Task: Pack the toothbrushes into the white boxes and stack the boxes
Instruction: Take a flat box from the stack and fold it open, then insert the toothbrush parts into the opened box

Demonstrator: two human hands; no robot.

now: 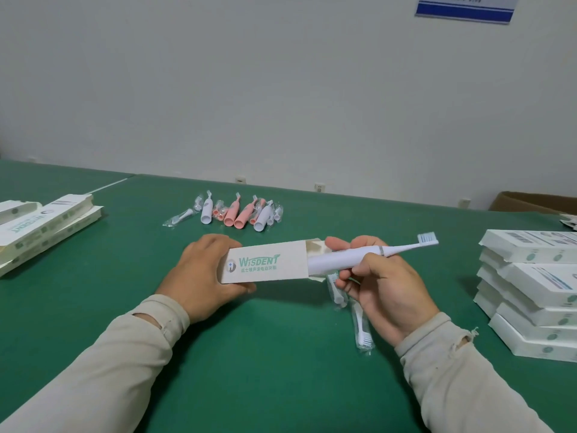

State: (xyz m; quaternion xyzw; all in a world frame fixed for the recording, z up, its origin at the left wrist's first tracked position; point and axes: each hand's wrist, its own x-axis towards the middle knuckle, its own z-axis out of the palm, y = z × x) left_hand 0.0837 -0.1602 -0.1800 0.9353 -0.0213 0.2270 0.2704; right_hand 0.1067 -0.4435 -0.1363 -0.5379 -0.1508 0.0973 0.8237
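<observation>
Left hand [204, 271] grips the closed end of a white Wisdent box [263, 265], fingers wrapped over top and thumb under, box held just above the green table [249, 370], lying roughly level with its open end pointing right. Right hand [385, 292] is closed around a white electric toothbrush [352, 256], pinching the handle near its neck. Handle base sits inside the box's open mouth; most of the handle and the bristle head stick out to the right, tilted slightly up. Box flaps [313, 246] are folded open at that end.

Under the right hand, two bagged brush heads [362, 329] lie on the table, one partly hidden by the fingers.

Far centre: loose pile of toothbrush handles [237, 214], some white, some pink, mixed with small bagged brush heads.

Far left: flat unfolded boxes [43, 228] in a loose heap at the table edge. Right: stack of packed white boxes [530, 295], several layers, slightly staggered. Far right, a brown cardboard carton [530, 203] against the wall. Both sleeves beige, the right cuff frayed.
</observation>
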